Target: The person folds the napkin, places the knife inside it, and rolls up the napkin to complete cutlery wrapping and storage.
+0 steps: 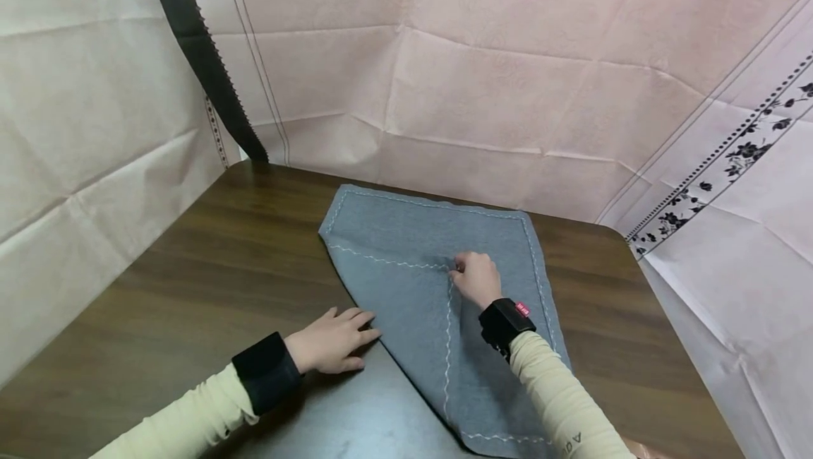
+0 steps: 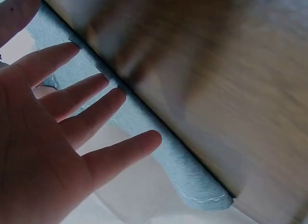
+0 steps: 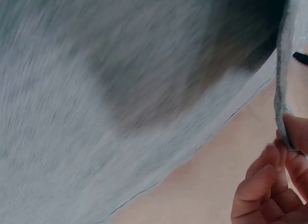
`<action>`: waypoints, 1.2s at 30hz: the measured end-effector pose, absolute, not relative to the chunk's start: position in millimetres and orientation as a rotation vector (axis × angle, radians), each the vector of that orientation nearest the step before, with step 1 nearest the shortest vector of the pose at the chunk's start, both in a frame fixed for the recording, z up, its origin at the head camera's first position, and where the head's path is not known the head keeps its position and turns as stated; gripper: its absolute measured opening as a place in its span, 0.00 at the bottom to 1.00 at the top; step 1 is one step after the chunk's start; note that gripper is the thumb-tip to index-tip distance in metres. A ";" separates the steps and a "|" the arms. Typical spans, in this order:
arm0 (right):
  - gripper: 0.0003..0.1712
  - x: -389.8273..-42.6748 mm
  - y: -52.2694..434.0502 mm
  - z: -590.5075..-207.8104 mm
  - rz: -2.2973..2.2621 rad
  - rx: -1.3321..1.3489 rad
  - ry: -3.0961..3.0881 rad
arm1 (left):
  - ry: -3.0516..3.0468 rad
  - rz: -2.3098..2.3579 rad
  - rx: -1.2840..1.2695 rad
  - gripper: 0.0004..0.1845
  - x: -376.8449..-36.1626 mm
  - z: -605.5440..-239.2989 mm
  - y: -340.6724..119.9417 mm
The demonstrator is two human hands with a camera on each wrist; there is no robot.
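A grey cloth with white wavy stitching lies on the dark wooden table, one corner folded over toward its middle. My right hand pinches that folded corner on top of the cloth; the right wrist view shows the fingertips gripping the cloth's edge. Flat on the table lies my left hand, its straight fingers reaching the folded diagonal edge. In the left wrist view the spread left hand sits beside the cloth's fold.
Pale pink sheeting walls in the table at the back and both sides. A dark band runs down the left sheet, and a floral border crosses the right one. Bare tabletop lies to the left and at the front.
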State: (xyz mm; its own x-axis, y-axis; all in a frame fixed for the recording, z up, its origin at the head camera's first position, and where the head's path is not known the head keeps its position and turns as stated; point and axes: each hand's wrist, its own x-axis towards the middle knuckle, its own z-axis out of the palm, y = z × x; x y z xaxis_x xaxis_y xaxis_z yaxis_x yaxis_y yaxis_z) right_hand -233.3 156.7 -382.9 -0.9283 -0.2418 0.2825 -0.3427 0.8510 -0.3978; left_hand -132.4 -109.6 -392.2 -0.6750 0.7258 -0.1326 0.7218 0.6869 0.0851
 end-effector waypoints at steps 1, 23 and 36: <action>0.19 -236.6 160.8 -382.7 0.652 0.429 -2.802 | 2.737 0.039 1.180 0.27 -134.0 -392.1 -108.0; 0.17 -271.0 196.8 -364.4 1.175 -0.103 -2.612 | 2.728 0.069 1.096 0.31 -166.5 -395.9 -61.6; 0.23 -293.5 233.9 -369.6 0.976 0.027 -2.714 | 2.715 0.078 1.040 0.34 -184.4 -408.0 -47.0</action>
State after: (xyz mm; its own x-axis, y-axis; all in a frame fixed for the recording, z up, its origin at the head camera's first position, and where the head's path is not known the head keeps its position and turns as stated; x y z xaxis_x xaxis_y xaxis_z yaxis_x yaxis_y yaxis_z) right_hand -293.5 233.9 -369.6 -0.9670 0.0685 0.2454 -0.1035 0.7744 -0.6241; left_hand -184.4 -47.0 -408.0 -0.7203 0.6650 -0.1970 0.6526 0.7461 0.1322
